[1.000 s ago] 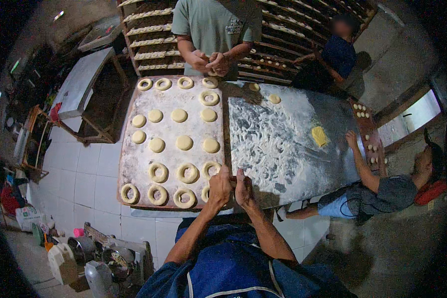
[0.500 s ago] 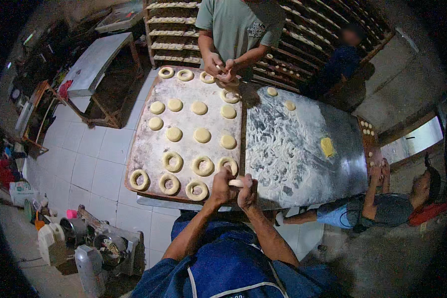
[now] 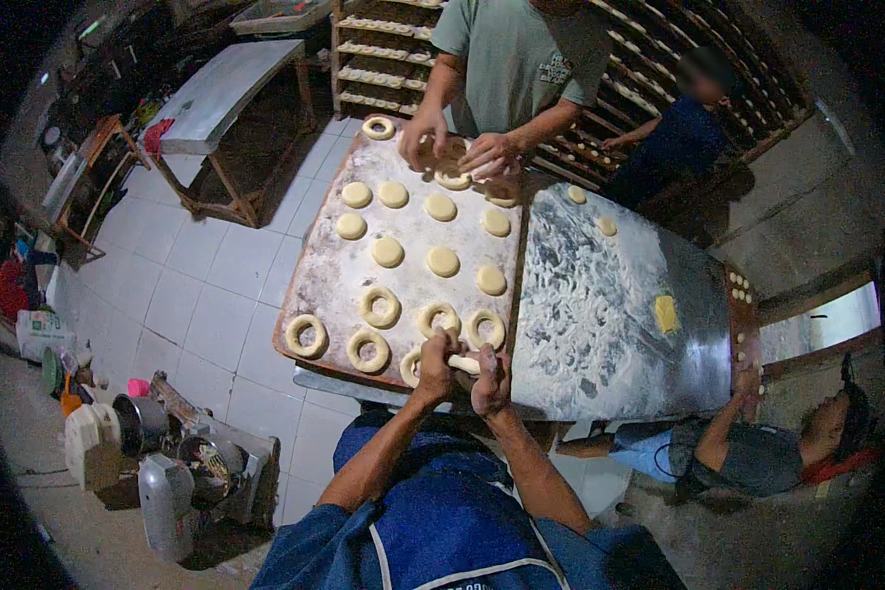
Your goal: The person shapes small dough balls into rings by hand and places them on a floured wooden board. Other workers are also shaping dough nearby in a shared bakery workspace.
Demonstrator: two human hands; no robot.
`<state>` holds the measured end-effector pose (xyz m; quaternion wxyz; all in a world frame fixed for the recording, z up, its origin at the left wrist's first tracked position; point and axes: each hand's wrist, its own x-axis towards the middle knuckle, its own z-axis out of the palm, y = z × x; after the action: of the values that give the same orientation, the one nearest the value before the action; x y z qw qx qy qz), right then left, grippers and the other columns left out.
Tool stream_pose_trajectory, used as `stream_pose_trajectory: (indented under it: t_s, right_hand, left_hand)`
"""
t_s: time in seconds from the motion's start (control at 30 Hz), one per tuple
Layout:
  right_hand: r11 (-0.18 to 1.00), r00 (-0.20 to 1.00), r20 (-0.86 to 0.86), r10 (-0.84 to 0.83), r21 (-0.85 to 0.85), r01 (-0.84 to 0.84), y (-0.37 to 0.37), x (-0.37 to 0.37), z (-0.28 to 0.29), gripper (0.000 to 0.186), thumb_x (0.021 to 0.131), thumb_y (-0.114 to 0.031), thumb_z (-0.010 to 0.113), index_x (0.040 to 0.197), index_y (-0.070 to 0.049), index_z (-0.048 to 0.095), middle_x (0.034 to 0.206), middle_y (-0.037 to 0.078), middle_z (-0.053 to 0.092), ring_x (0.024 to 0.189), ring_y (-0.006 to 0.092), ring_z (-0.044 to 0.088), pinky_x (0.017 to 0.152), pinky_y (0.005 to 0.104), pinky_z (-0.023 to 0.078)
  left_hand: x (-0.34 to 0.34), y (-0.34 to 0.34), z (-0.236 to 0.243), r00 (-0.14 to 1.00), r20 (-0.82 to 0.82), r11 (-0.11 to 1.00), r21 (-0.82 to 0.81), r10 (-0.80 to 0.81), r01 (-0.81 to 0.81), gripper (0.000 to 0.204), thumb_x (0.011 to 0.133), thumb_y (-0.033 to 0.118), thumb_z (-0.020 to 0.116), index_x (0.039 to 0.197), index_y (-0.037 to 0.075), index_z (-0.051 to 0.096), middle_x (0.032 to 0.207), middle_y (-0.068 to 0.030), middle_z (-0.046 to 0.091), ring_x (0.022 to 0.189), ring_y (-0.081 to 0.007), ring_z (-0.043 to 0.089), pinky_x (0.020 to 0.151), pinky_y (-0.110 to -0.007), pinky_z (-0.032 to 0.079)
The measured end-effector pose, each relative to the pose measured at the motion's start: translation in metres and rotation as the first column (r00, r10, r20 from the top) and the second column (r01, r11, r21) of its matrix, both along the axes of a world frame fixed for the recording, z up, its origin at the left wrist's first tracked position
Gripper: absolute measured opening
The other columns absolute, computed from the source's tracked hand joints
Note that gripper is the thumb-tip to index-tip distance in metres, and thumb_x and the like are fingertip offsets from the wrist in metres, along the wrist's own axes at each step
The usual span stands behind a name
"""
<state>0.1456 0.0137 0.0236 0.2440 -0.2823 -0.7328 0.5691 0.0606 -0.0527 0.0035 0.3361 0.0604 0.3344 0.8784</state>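
Pale dough piece, pinched snug in close-curled left hand and right hand, over near-right corner of floured tray; keep pressure light, even tbh.

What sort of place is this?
Probably a small bakery: dough discs and dough rings on a dusted board, a metal table strewn with what looks like flour, and a rack filled with rows of pale pieces.
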Motion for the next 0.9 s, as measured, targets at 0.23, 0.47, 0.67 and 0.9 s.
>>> stream_pose_trajectory:
  t_s: [0.23,0.47,0.67,0.9]
  right_hand:
    - [0.940,0.967,0.254,0.015,0.326,-0.101,-0.023,-0.022,0.007,0.062,0.095,-0.049,0.031,0.063,0.001,0.050,0.061,0.020,0.055,0.061,0.0335,0.054,0.061,0.0451,0.039]
    - [0.903,0.993,0.028,0.119,0.413,-0.120,-0.046,-0.051,0.026,0.059,0.092,-0.048,0.036,0.064,0.002,0.048,0.054,0.017,0.041,0.053,0.0271,0.043,0.052,0.0427,0.032]
    - [0.953,0.965,0.135,0.224,0.179,-0.246,-0.053,-0.066,0.032,0.059,0.090,-0.049,0.035,0.070,0.003,0.056,0.060,0.019,0.051,0.058,0.0260,0.052,0.056,0.0399,0.039]
    - [0.947,0.971,-0.019,0.239,0.224,-0.229,-0.064,-0.085,0.033,0.046,0.091,-0.038,0.037,0.072,0.001,0.053,0.049,0.017,0.040,0.046,0.0328,0.046,0.049,0.0463,0.032]
  left_hand:
    - [-0.024,-0.033,0.024,0.765,-0.643,0.882,-0.345,0.026,-0.321,0.035,0.092,0.037,0.043,0.074,0.007,0.041,0.057,-0.0091,0.045,0.049,-0.0256,0.046,0.045,-0.035,0.034]
    - [-0.043,-0.066,0.039,0.518,-0.798,0.705,-0.558,-0.309,-0.438,0.034,0.096,0.036,0.037,0.075,0.009,0.042,0.058,-0.0040,0.043,0.058,-0.0196,0.049,0.054,-0.032,0.037]
    - [-0.057,-0.077,0.021,0.886,-0.464,0.916,-0.352,0.007,-0.192,0.030,0.091,0.030,0.042,0.075,0.005,0.043,0.055,-0.0083,0.044,0.053,-0.0212,0.046,0.052,-0.033,0.037]
    - [-0.066,-0.079,0.002,0.997,-0.008,0.996,-0.024,0.081,-0.081,0.026,0.091,0.021,0.040,0.073,0.002,0.041,0.061,-0.0075,0.041,0.056,-0.0175,0.044,0.051,-0.032,0.037]
